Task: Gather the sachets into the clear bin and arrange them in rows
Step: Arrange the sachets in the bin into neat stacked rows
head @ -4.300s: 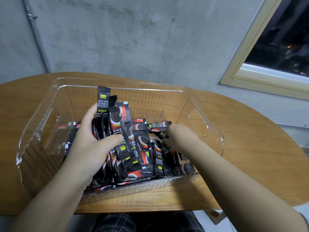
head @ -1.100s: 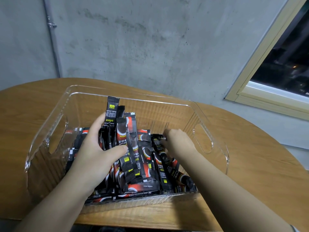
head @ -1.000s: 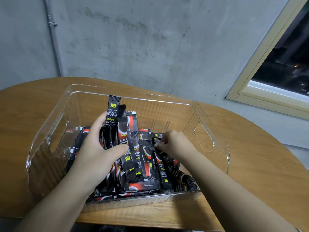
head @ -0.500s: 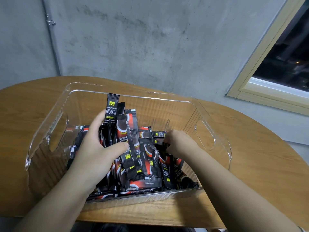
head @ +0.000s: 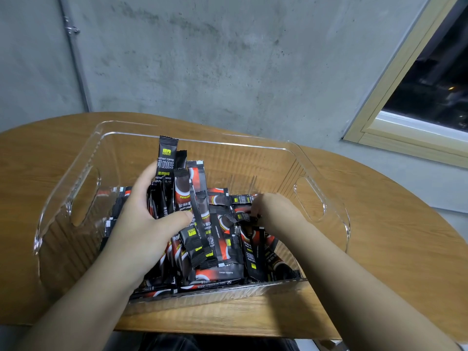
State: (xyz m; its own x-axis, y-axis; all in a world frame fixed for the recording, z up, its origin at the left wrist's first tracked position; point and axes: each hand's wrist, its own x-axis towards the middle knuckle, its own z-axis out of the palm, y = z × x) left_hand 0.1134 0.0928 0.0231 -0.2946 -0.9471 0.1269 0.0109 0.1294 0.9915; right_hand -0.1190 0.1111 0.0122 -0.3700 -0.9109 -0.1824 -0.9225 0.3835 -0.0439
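Probably a home: bare concrete wall [head: 228, 59], wooden table [head: 392, 236], framed window [head: 405, 97].

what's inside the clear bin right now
The clear bin holds black and red coffee sachets; the left hand grips an upright bunch, and the right hand pinches a loose one. The hands and pile cover most of the bin floor.

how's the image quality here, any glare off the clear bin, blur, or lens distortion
Head view: dim, flat light; thin bright glints run along the clear bin's rim; the table edge bows from wide-angle distortion; print on the tallest sachet reads sharply; the window is dark.
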